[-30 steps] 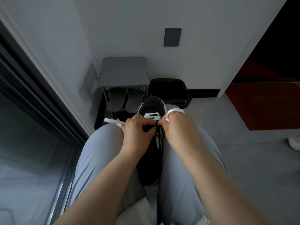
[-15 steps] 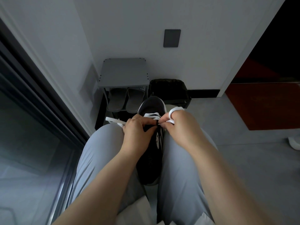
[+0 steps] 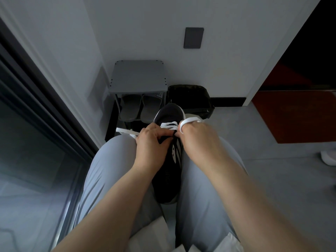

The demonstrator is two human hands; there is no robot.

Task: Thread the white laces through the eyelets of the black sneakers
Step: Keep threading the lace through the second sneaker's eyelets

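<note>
- While the black sneaker (image 3: 168,179) is clamped between the thighs (image 3: 112,170), a mid-row eyelet is judged in hand.
- The white lace (image 3: 168,125) is pinched by the left hand (image 3: 150,144) and looped round the right hand (image 3: 199,140), whose fingers (image 3: 190,126) are curled.
- Next, the tip is to be fed through.

The black sneaker (image 3: 168,179) lies wedged between the person's thighs (image 3: 112,170), toe pointing away. On the grey floor (image 3: 281,179) beyond stands a small rack (image 3: 138,75) holding two grey slippers (image 3: 131,108).
</note>
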